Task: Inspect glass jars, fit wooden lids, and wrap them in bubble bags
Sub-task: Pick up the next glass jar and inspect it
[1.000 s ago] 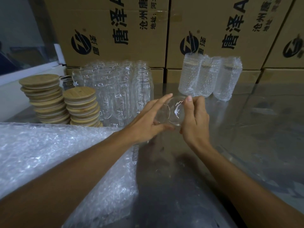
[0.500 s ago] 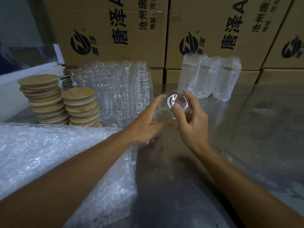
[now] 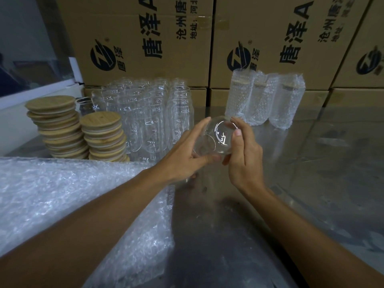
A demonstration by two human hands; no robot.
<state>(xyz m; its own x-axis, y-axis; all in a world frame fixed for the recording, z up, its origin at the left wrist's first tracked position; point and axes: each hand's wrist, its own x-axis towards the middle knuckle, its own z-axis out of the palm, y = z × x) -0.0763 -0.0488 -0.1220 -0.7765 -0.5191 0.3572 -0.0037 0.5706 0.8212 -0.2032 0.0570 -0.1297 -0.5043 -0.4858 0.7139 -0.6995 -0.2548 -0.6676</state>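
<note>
A clear glass jar (image 3: pixel 218 136) lies on its side in the air above the steel table, one round end turned toward me. My left hand (image 3: pixel 187 154) holds its near end between thumb and fingers. My right hand (image 3: pixel 243 154) grips the far end, fingers curled over the top and thumb up the side. Two stacks of round wooden lids (image 3: pixel 62 127) stand at the left. Behind them is a group of several bare glass jars (image 3: pixel 149 117). A heap of bubble bags (image 3: pixel 72 200) lies at the lower left, under my left forearm.
Three jars wrapped in bubble bags (image 3: pixel 264 100) stand upright at the back right. Printed cardboard boxes (image 3: pixel 145 38) form a wall behind everything. The steel table (image 3: pixel 322 163) stretches to the right and front. A white ledge (image 3: pixel 37 90) runs along the far left.
Both hands have turned the jar between them. Its round end now faces me more squarely, and my right thumb has moved up the jar's side.
</note>
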